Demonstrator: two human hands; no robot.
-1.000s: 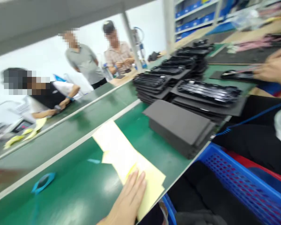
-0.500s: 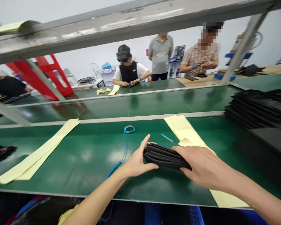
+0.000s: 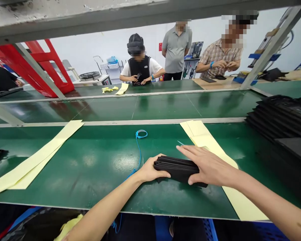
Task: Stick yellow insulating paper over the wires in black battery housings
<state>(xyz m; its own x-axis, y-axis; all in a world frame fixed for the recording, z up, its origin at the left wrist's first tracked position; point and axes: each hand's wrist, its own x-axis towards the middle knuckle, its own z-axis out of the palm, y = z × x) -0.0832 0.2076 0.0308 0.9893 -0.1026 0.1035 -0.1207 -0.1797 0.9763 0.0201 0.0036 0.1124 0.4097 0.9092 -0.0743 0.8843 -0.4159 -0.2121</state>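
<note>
A thick stack of thin, flat black pieces (image 3: 177, 169) stands on edge on the green table, long side toward me; their exact kind does not show. My left hand (image 3: 150, 170) grips its left end, thumb along the front and fingers behind. At the right end is my right hand (image 3: 208, 165), its fingers stretched out above the stack and its thumb beside the front face. Just behind the right fingertips lies a thin pale blue strip (image 3: 180, 143). A blue wrist strap (image 3: 141, 134) with a coiled cord rests beyond my left hand.
Long pale yellow strips lie left (image 3: 40, 155) and right (image 3: 210, 140) on the green table (image 3: 90, 174). Tall black piles (image 3: 281, 117) stand at the right. A grey frame beam (image 3: 90, 20) crosses overhead. Several other people are across the tables, some working with their hands.
The stack is turned more level and lowered onto the table. My right hand has loosened, its fingers now straight and lifted. The camera view has shifted slightly.
</note>
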